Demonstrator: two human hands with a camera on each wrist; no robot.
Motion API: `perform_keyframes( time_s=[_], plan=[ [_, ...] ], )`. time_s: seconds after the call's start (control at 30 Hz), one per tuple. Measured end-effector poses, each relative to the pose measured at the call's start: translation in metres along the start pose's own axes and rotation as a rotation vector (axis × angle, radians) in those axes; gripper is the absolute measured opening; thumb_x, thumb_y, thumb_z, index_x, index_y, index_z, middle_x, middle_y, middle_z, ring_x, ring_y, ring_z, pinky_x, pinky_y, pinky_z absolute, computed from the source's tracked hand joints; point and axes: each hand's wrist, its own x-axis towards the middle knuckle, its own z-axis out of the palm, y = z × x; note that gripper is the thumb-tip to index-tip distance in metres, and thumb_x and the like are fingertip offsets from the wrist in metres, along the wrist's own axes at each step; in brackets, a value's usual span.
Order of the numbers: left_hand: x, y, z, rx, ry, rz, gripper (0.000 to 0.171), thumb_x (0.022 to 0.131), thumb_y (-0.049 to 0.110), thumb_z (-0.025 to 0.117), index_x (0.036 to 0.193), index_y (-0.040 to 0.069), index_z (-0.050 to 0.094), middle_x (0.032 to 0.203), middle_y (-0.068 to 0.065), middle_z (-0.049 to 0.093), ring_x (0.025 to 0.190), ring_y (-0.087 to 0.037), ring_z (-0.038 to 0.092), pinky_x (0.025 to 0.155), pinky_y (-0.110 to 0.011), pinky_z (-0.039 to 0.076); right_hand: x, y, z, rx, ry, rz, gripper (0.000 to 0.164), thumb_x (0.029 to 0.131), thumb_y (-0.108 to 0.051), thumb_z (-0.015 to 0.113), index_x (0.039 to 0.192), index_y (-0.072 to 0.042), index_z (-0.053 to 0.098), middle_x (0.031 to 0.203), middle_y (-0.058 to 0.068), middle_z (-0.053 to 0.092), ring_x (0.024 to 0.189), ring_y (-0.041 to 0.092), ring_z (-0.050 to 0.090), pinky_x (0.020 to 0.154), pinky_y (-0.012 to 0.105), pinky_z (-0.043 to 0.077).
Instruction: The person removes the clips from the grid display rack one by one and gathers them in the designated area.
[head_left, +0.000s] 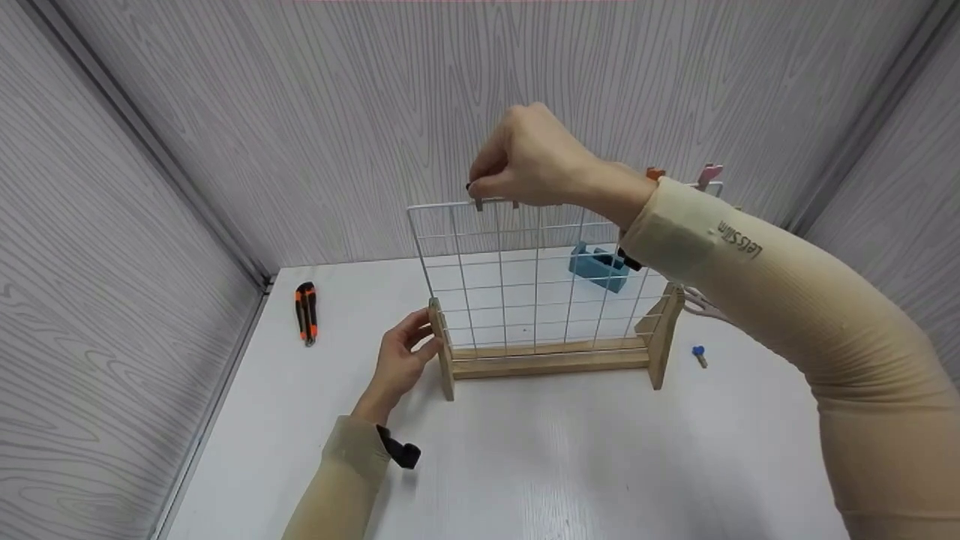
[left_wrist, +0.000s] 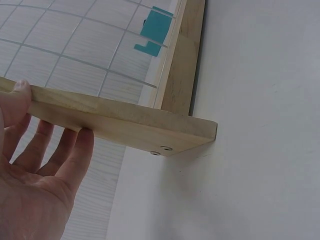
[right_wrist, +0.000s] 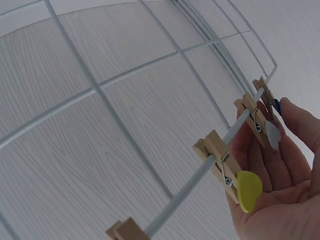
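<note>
A white wire grid (head_left: 535, 285) stands upright in a wooden base (head_left: 555, 364). My right hand (head_left: 544, 157), at the grid's top wire near its left corner, pinches a wooden clothespin (right_wrist: 265, 89) with a dark decoration; the pin straddles the wire. Beside it on that wire sit a clothespin with a pale heart (right_wrist: 272, 135) and one with a yellow heart (right_wrist: 249, 191), in front of my palm in the right wrist view. My left hand (head_left: 397, 364) grips the wooden end piece (left_wrist: 125, 117) of the base, thumb on its edge and fingertips against the outer face.
Orange (head_left: 655, 173) and pink (head_left: 709, 176) clothespins are on the top wire's right part. Behind the grid lies a teal tape dispenser (head_left: 589, 270). A utility knife (head_left: 306, 311) lies left; a blue-topped clothespin (head_left: 700, 357) and scissors handles (head_left: 701, 304) lie right. Panels enclose the table.
</note>
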Motion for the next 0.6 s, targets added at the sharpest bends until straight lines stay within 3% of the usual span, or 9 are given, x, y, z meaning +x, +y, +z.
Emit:
perform_keyframes(
  time_s=[0.27,0.47,0.6],
  plan=[
    [0.0,0.0,0.001,0.01,0.0,0.011,0.056,0.104,-0.004,0.073,0.157,0.008,0.062,0.159,-0.019,0.065,0.151,-0.039,0.061,0.13,-0.056,0.052,-0.002,-0.002,0.003,0.056,0.066,-0.001,0.012,0.1,-0.01,0.079,0.103,-0.013,0.091,0.098,0.009,0.088,0.07,0.011,0.082,0.068,0.014,0.066],
    [-0.001,0.0,0.0,0.007,0.008,0.002,0.057,0.103,-0.005,0.073,0.158,0.007,0.061,0.159,-0.018,0.065,0.151,-0.039,0.061,0.129,-0.053,0.053,-0.008,-0.002,-0.003,0.135,0.08,-0.031,0.012,0.102,-0.009,0.08,0.108,-0.011,0.09,0.102,0.009,0.089,0.071,0.002,0.079,0.072,0.018,0.067],
    [-0.002,0.001,0.0,0.017,0.01,-0.012,0.058,0.104,-0.005,0.073,0.159,0.007,0.06,0.159,-0.017,0.065,0.152,-0.038,0.061,0.127,-0.045,0.056,-0.015,-0.002,-0.011,0.19,0.103,-0.062,0.013,0.103,-0.008,0.08,0.111,-0.008,0.089,0.104,0.009,0.089,0.075,0.002,0.08,0.076,0.019,0.069]
  ],
)
